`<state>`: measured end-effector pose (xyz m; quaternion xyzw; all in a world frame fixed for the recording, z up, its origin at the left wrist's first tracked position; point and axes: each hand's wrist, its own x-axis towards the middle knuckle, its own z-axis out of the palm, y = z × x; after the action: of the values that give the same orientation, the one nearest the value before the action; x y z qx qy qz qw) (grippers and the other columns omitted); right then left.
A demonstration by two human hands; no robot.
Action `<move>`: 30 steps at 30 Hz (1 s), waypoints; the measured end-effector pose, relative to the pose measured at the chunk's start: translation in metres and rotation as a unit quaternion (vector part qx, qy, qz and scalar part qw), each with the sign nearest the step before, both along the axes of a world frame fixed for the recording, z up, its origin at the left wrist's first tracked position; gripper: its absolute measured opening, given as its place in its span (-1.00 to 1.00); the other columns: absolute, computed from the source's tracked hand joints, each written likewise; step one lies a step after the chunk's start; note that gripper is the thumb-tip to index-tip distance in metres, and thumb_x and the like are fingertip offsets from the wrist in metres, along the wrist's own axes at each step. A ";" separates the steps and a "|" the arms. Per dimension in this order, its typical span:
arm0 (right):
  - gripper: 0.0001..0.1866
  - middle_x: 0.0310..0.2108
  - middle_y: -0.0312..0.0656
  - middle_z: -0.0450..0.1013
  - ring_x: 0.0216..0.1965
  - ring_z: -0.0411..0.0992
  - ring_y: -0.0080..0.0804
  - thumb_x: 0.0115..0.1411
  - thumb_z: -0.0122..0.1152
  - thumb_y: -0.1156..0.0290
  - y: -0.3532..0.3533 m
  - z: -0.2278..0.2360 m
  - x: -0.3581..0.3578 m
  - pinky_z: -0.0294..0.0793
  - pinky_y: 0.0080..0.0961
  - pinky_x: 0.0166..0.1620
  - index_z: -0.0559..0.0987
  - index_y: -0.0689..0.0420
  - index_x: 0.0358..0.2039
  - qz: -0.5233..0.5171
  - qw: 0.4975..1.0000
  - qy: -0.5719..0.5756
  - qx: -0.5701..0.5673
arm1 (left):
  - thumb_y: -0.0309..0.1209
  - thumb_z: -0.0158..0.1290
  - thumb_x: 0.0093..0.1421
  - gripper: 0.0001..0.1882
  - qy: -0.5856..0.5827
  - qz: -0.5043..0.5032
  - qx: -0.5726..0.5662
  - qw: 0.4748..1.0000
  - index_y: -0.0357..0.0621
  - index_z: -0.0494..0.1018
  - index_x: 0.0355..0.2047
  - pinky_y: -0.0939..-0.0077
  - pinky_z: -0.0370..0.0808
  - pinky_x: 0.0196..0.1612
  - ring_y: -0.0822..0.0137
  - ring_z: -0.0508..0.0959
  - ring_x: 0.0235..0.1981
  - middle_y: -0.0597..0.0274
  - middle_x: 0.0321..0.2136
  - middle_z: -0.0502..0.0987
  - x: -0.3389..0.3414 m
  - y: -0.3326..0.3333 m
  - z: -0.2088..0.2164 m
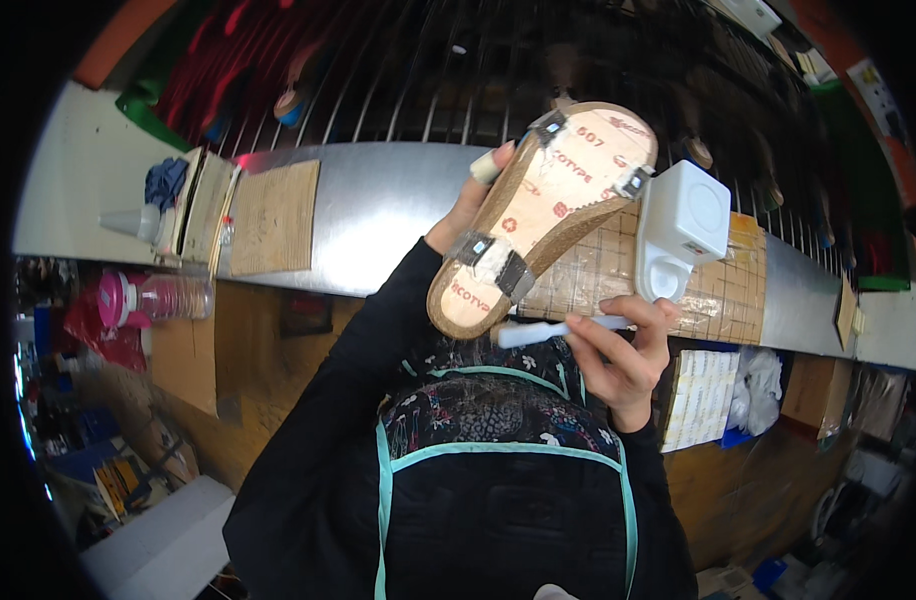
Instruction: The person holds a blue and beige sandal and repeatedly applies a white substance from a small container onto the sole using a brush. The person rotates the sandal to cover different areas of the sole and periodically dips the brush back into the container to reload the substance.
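Observation:
My left hand [463,208] grips an unfinished sandal [528,222] from its left side, a pale wrap around one finger. The sandal is tilted up with the bare underside toward me, toe end far and heel near. Its cork-coloured rim frames a light board with red print, and dark strap ends are folded over the edges with whitish patches beside them. In my right hand [623,362] a white brush [535,333] is pinched between thumb and fingers, its head pointing left just below the heel. A white dispenser bottle with a small cup [683,225] stands right of the sandal.
The dispenser rests on a taped cardboard sheet [578,283] on the metal bench [363,230]. Beyond runs a barred rack [408,75] carrying several shoe parts. Cardboard pieces [275,217] and a grey cone [133,223] lie left; a pink-lidded bottle [163,298] is below them.

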<state>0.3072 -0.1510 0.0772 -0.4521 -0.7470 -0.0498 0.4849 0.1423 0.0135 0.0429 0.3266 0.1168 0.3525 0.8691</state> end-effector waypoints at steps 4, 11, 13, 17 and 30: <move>-0.62 -0.26 -0.29 0.46 -0.37 0.39 -0.53 -0.20 0.51 0.40 0.008 0.008 -0.006 0.02 -0.43 -0.20 0.72 -0.07 -0.26 -0.053 0.998 -0.017 0.006 | 0.27 -0.04 0.16 -0.06 0.043 0.016 0.032 0.998 -0.29 0.18 0.26 0.34 0.51 0.07 0.19 0.51 0.07 -0.09 0.13 0.41 -0.005 -0.015 0.015; -0.74 -0.25 -0.25 0.47 -0.35 0.38 -0.48 -0.03 0.40 0.41 0.065 0.020 0.018 0.02 -0.40 -0.19 0.71 0.01 -0.26 -0.245 0.967 0.059 0.037 | 0.31 0.15 -0.02 0.10 0.095 -0.019 0.054 0.994 -0.30 0.13 0.27 0.27 0.47 0.12 0.13 0.48 0.08 -0.07 0.13 0.39 -0.023 -0.024 0.009; -0.76 -0.24 -0.26 0.47 -0.35 0.38 -0.49 -0.02 0.39 0.41 0.077 0.017 0.016 0.02 -0.39 -0.20 0.72 0.00 -0.27 -0.302 0.950 0.040 0.063 | 0.29 0.16 -0.01 0.08 0.100 0.017 0.042 0.994 -0.32 0.14 0.26 0.29 0.52 0.08 0.13 0.51 0.05 -0.09 0.12 0.40 -0.030 -0.021 -0.003; -0.77 -0.23 -0.27 0.46 -0.36 0.38 -0.53 -0.04 0.42 0.41 0.062 -0.003 -0.007 0.00 -0.41 -0.20 0.72 0.00 -0.30 -0.205 0.977 0.036 0.041 | 0.26 0.00 0.14 -0.05 0.062 0.079 -0.006 0.995 -0.30 0.16 0.26 0.28 0.58 0.00 0.13 0.56 -0.01 -0.15 0.07 0.43 -0.039 -0.006 -0.028; -0.85 -0.29 -0.24 0.37 -0.22 0.36 -0.47 0.07 0.36 0.54 0.035 -0.050 0.028 0.38 -0.61 -0.20 0.68 0.23 -0.29 -0.078 0.884 0.430 -0.168 | 0.44 -0.05 0.05 -0.19 -0.009 0.183 -0.277 0.943 -0.05 0.42 -0.06 0.28 0.48 -0.40 0.15 0.49 -0.37 0.04 -0.26 0.49 -0.085 0.160 -0.072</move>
<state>0.3352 -0.1164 0.0271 -0.5605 -0.4247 0.2381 0.6700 0.0578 0.1739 -0.0289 0.0433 0.2595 0.4620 0.8469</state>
